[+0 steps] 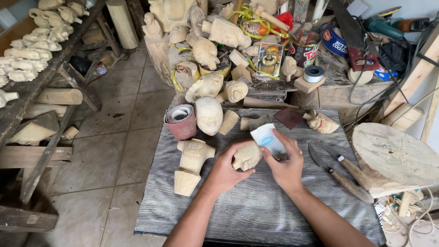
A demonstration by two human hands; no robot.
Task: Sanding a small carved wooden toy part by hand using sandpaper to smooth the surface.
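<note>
Both bare forearms are extended from the lower edge of the view and are angled inward, so that the hands are brought together at the middle. The left hand [225,171] is cupped, with its fingers curled closed in a grip and the thumb raised. The right hand [284,163] is held just beside it, fingers bent and pinched shut, knuckles turned upward.

Bare board [256,206] lay open below my hands. A carved figure [191,165] blocked the left side, 2 knives [340,171] and a wood slab [395,158] the right. Ahead, a sandpaper roll [180,121] and carved heads [209,115] closed the way.
</note>
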